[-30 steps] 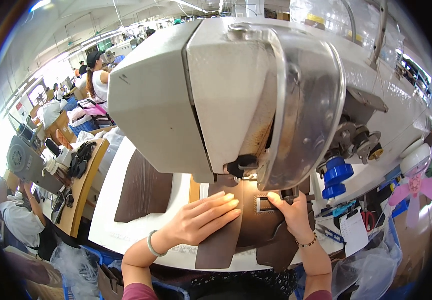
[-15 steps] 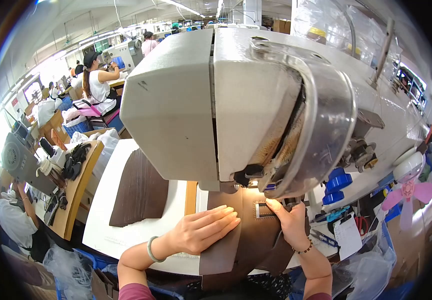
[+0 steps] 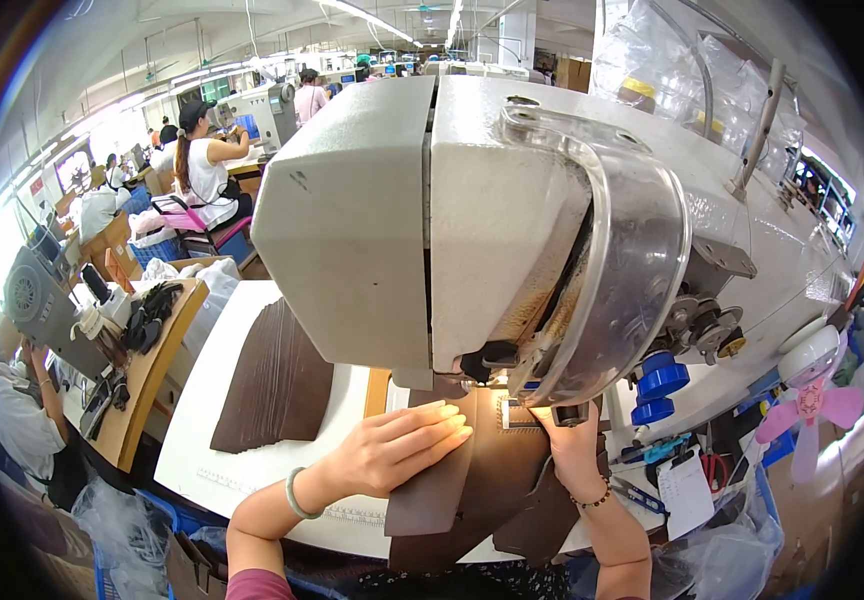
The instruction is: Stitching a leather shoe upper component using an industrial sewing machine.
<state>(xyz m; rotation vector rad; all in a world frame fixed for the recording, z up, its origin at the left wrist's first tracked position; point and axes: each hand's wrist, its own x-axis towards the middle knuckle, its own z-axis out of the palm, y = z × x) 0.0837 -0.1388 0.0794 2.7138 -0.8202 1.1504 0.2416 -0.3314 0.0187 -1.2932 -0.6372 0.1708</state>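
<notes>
A large grey sewing machine fills the middle of the view. Under its head lies a dark brown leather piece on the white table. My left hand rests flat on the leather, fingers together and pointing right toward the needle area. My right hand presses on the leather just right of the needle, partly hidden by the machine's clear guard. Neither hand holds a tool.
A stack of brown leather pieces lies on the table to the left. Blue thread knobs, scissors and a small pink fan sit at the right. Other people work at benches to the left and at the back.
The view has shifted, so the machine sits further right and higher. My left hand has slid a little forward and right on the leather; my right hand stays by the needle.
</notes>
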